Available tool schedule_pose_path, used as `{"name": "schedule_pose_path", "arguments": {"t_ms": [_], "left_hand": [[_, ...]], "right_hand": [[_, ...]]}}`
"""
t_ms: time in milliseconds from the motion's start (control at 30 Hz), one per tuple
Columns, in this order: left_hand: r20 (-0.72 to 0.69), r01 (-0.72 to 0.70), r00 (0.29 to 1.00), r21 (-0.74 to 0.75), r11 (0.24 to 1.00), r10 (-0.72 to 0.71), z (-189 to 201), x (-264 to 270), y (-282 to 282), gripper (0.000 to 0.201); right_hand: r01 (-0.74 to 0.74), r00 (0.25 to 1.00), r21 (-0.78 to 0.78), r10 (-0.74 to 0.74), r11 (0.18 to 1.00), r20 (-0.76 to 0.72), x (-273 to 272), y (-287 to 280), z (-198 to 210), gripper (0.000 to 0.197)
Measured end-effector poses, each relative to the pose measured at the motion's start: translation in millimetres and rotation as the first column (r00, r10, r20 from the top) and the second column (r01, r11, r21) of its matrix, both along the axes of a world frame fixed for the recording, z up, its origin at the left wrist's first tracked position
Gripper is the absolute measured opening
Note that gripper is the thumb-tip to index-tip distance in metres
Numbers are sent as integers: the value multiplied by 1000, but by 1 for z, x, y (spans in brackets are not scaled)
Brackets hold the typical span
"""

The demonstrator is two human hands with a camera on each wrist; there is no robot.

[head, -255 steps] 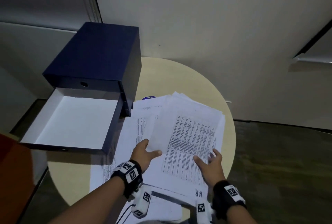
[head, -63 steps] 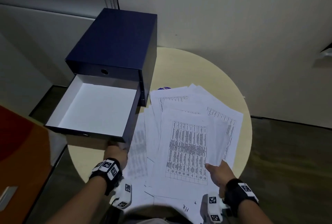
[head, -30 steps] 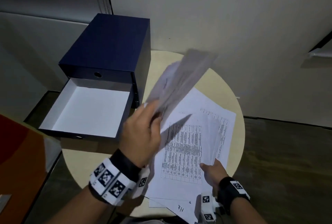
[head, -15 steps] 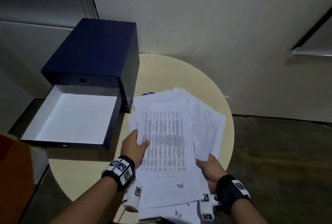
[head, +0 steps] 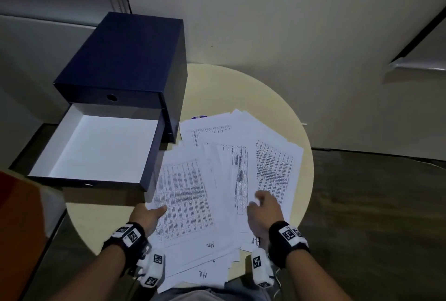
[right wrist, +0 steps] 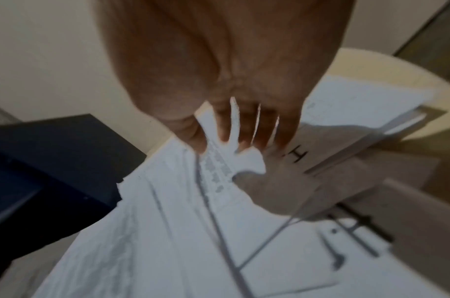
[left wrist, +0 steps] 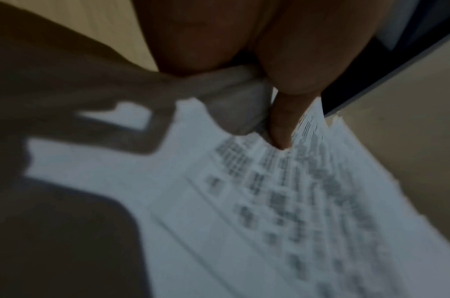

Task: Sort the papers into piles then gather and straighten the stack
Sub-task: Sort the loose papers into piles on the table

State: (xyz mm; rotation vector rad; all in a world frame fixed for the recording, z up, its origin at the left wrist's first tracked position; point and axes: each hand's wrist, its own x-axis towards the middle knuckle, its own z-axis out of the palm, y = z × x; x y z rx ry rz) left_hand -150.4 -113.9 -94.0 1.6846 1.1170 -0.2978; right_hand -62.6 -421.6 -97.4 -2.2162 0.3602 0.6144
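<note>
White printed papers (head: 217,180) lie fanned in a loose overlapping spread across the round table (head: 241,88), some marked by hand near the front edge. My left hand (head: 150,212) holds the left edge of the front-left sheets, thumb on top. In the left wrist view that thumb (left wrist: 282,131) presses on the papers (left wrist: 269,221), whose edge curls under it. My right hand (head: 263,206) is over the right-hand sheets with fingers spread and straight. The right wrist view shows those fingers (right wrist: 244,131) just above the papers (right wrist: 167,242), casting a shadow and holding nothing.
A dark blue drawer box (head: 125,59) stands at the table's back left, its lower drawer (head: 96,148) pulled out, white inside and overhanging the table. A wall is close behind. An orange surface (head: 17,228) lies at the left, dark floor at the right.
Half a second ago both hands held the papers gathered together. Now the sheets are fanned out to the right, and my right hand has let go and moved over them.
</note>
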Motion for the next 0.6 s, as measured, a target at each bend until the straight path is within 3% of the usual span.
{"name": "schedule_pose_path", "arguments": {"t_ms": [67,233,333,467,600], "left_hand": [[23,-3,1000,-19,1000,4,-4,-4,3,40],[71,-23,997,-19,1000,24,2,-7,-4,30],[107,-43,993,-25,999,45,8,-8,-10,38],[107,-25,994,-33,999,29,7,-9,-9,39],[110,-5,994,-15,1000,7,1,-9,-5,38]], "right_hand": [[86,994,-237,-66,968,90,1,-13,4,59],[310,946,-185,-323,932,-41,0,-28,11,98],[384,921,-84,-388,919,-37,0,-22,11,90],[279,959,-43,-280,959,-32,-3,-9,10,47],[274,955,131,-253,953,-158,-6,0,4,58]]}}
